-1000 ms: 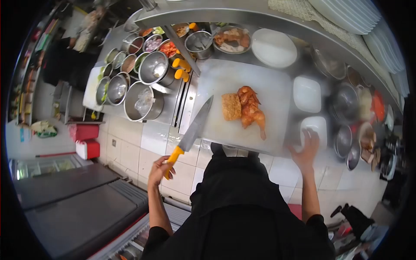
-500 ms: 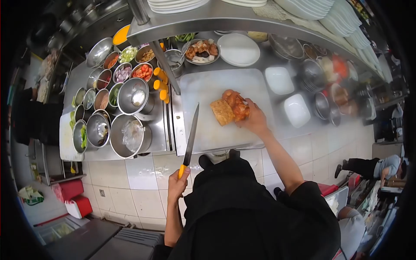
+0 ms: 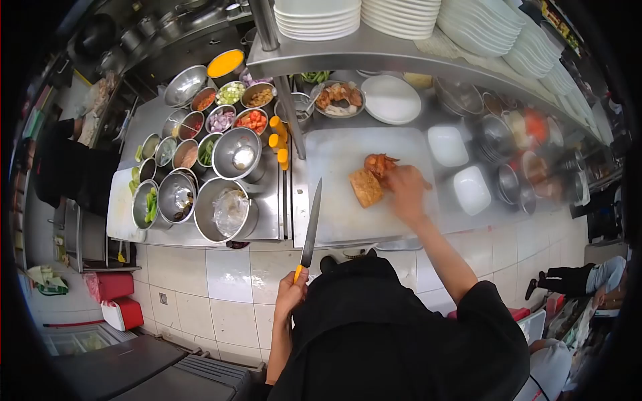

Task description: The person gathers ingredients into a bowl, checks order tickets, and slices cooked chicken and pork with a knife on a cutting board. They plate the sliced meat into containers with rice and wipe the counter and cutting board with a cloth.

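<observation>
My left hand (image 3: 291, 294) is wrapped round the yellow handle of a long kitchen knife (image 3: 311, 227), its blade pointing up and away, left of the cutting board. On the white cutting board (image 3: 334, 220) lies a golden-brown rectangular slab of food (image 3: 366, 188). Against its upper right side sits a glossy reddish-brown piece of cooked meat (image 3: 379, 164), which looks like roast poultry. My right hand (image 3: 406, 192) is at the right edge of this meat and partly covers it. Motion smears its fingers, so their grip is unclear.
Metal bowls of chopped vegetables (image 3: 221, 120) crowd the left counter beside yellow-capped bottles (image 3: 279, 142). Behind the board are a bowl of meat (image 3: 339, 100) and a white plate (image 3: 391, 99). White square dishes (image 3: 471, 190) stand right. A steel shelf (image 3: 374, 52) overhangs the back.
The reddish-brown meat now shows less, turned or shifted behind my right hand, which has moved over it. My left hand still holds the knife. The view has tilted and shifted.
</observation>
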